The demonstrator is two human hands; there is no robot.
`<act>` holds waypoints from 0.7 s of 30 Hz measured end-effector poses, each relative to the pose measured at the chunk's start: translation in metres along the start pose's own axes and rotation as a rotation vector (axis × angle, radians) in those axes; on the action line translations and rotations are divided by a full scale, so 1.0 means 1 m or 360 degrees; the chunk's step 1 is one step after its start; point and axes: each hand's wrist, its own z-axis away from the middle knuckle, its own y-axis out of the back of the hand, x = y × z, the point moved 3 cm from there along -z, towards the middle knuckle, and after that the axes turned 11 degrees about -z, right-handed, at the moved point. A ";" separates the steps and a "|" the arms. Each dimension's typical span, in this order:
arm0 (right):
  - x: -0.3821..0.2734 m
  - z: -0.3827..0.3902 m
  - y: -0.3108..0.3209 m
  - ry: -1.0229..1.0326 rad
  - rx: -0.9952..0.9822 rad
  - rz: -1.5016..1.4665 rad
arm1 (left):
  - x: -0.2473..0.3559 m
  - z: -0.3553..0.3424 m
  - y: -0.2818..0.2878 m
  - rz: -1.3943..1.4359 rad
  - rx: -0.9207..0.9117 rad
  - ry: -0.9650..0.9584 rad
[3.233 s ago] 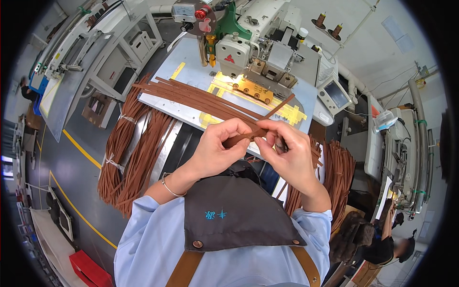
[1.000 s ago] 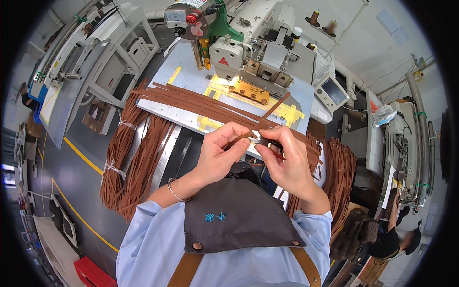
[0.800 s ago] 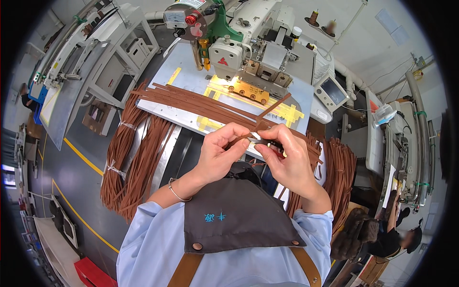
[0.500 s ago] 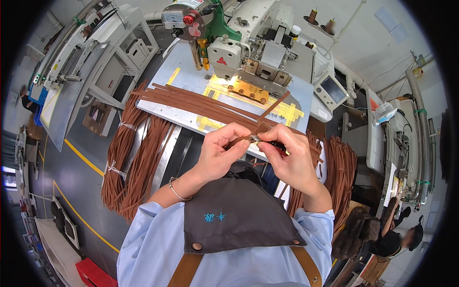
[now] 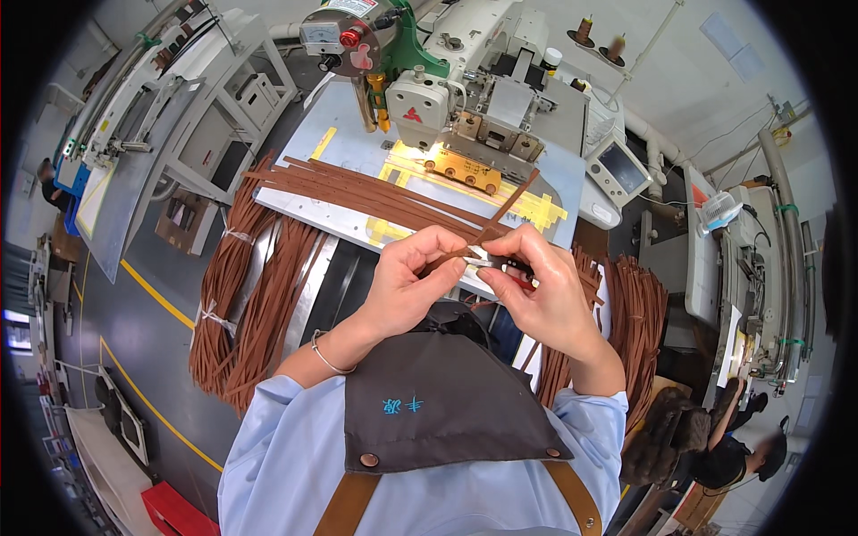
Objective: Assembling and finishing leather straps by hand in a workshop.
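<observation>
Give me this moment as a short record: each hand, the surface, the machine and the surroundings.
left hand: left hand pinches a brown piece
right hand: right hand grips a small tool with a metal tip, pointing toward the left hand
tip contact: cannot tell
surface: pale table with long brown strips laid across it
machine: sewing machine, beyond the hands
left side: tied strip bundle hanging
right side: second strip bundle; control screen
</observation>
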 end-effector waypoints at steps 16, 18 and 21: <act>0.009 -0.009 0.001 -0.0146 0.0069 -0.0276 | -0.003 -0.003 -0.005 -0.0002 -0.0053 -0.0043; 0.010 -0.012 0.001 -0.0157 0.0060 -0.0259 | -0.001 -0.004 -0.007 -0.0013 -0.0065 -0.0083; 0.018 -0.011 0.001 -0.0310 -0.0001 -0.0452 | -0.002 -0.005 -0.008 -0.0103 -0.0024 -0.0031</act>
